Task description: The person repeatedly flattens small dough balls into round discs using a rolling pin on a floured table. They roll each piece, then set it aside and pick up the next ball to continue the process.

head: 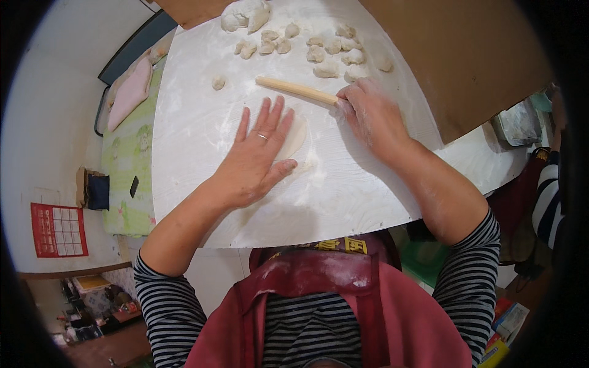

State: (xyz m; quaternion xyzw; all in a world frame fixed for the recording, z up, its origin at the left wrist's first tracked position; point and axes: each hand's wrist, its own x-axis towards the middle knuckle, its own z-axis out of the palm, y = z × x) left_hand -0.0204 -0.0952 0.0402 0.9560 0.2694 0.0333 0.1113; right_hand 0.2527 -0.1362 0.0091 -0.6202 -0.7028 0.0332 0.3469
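Note:
My left hand (258, 156), with a ring on one finger, lies spread over a thin flat piece of dough (295, 139) on the floured white board (193, 152); the hand hides part of the dough. In my right hand (372, 117) is the right end of a wooden rolling pin (297, 90), which points left above the flat dough. One small ball of dough (218, 82) sits left of the pin. Beyond the pin lie several small dough lumps (326, 69), and a large mass of dough (246, 16) rests at the far edge.
A brown panel (460, 60) stands at the right of the board. Further right are a clear plastic container (520, 124) and another person's striped sleeve (547, 202). To the left, a dark phone (134, 186) and a pink cushion (132, 94) lie on a green patterned cover (126, 158).

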